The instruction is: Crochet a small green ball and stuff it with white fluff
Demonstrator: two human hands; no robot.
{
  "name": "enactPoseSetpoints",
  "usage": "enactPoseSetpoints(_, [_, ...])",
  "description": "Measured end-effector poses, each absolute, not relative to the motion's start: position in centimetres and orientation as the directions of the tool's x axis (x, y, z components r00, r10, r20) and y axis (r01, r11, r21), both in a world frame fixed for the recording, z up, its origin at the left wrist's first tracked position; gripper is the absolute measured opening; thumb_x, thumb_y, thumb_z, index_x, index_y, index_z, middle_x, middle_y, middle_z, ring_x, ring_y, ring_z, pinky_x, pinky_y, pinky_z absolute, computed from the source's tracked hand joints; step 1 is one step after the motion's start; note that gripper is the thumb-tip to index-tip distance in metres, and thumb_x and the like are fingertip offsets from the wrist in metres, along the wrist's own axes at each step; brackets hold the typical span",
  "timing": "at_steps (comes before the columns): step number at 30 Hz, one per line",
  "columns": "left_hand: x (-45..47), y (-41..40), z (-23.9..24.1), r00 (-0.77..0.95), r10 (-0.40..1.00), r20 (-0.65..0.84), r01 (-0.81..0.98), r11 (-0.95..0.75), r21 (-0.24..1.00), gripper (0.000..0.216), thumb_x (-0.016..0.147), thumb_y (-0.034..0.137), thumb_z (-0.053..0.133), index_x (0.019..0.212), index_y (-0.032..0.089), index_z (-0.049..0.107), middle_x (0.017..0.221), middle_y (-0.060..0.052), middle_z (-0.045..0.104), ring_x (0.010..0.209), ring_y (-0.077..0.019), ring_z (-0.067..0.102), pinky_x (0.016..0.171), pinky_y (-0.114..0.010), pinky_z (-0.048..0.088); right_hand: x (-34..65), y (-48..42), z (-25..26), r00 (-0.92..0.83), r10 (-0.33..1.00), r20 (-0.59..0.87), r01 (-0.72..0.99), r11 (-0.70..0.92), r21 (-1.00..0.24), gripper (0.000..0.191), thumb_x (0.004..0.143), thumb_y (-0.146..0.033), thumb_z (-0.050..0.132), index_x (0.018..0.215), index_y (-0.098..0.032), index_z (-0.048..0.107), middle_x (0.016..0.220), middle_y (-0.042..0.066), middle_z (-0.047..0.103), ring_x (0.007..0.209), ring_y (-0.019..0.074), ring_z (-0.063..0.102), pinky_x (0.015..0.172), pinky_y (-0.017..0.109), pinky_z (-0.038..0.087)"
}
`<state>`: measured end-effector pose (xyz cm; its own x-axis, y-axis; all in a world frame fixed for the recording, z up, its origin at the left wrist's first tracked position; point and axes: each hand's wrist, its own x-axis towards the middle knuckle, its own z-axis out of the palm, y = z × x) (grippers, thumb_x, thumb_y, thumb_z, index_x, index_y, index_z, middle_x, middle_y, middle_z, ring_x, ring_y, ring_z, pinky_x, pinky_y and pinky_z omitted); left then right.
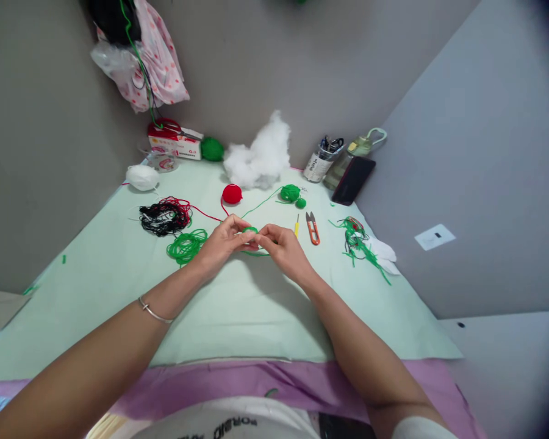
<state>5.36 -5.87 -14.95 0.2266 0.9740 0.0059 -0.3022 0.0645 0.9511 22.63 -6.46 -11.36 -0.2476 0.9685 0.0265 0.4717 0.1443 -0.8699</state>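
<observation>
My left hand (224, 244) is closed on a small green yarn piece (250, 230), held above the pale green cloth. Against it, my right hand (280, 245) has its thumb and fingers pinched together at the piece's right side; what exactly sits in that pinch is hidden. Green yarn runs beneath the fingers, and a strand leads up to a green yarn ball (290, 193). Left of my left hand lies a loose green yarn coil (187, 246). Orange thread snips (312, 229) and a yellow-handled hook (297, 225) rest to the right of my right hand.
Farther back are a red yarn ball (232, 194), white stuffing (260, 155), a white yarn ball (142, 177) and black yarn (163, 217). A pen cup (318, 166) and a phone (353, 180) stand back right. Green scraps (361, 247) lie at the right edge.
</observation>
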Motion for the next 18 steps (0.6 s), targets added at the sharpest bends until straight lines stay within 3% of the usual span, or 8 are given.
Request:
enactPoseSetpoints(7, [6.2,-5.3,-15.8,0.089,0.996,0.000,-0.228,0.020,0.973,0.023,0.083,0.017,0.080,0.090,0.019,0.058,0.080,0.006,0.064,0.061,-0.0109,0.063,0.061,-0.025,0.055,21.4,-8.0,-11.2,-0.272,0.962,0.013,0.476,0.146,-0.867,0.017,0.087,-0.033,0.052,0.077,-0.021,0.058,0.058,-0.006,0.045,0.057,0.0134,0.039,0.058,0.027,0.029])
enactPoseSetpoints(9, [6.5,-5.1,-16.2,0.055,0.998,-0.018,-0.204,0.029,0.979,0.016,0.092,0.022,0.075,0.103,0.017,0.065,0.092,0.000,0.068,0.070,-0.0127,0.065,0.064,-0.027,0.057,20.9,-8.2,-11.7,-0.252,0.967,0.034,0.502,0.160,-0.850,0.013,0.087,-0.030,0.052,0.076,-0.023,0.056,0.057,-0.006,0.045,0.057,0.0139,0.039,0.059,0.028,0.028])
enactPoseSetpoints(12, [6.6,-5.1,-16.4,0.077,0.995,-0.061,-0.207,0.076,0.975,0.025,0.100,0.033,0.067,0.117,0.015,0.067,0.109,-0.007,0.071,0.085,-0.0179,0.070,0.072,-0.035,0.062,20.6,-7.9,-12.4,-0.216,0.974,0.065,0.554,0.177,-0.813,0.009,0.084,-0.026,0.057,0.075,-0.024,0.054,0.056,-0.007,0.045,0.057,0.0139,0.036,0.061,0.028,0.026])
enactPoseSetpoints(18, [5.6,-5.8,-15.0,0.219,0.973,-0.066,-0.316,0.135,0.939,0.023,0.085,0.031,0.078,0.093,0.019,0.062,0.085,-0.001,0.070,0.081,-0.0171,0.073,0.081,-0.034,0.062,21.8,-6.4,-12.5,-0.135,0.987,0.090,0.599,0.154,-0.786,0.021,0.085,-0.039,0.064,0.074,-0.024,0.056,0.053,-0.007,0.042,0.056,0.0133,0.033,0.061,0.029,0.023])
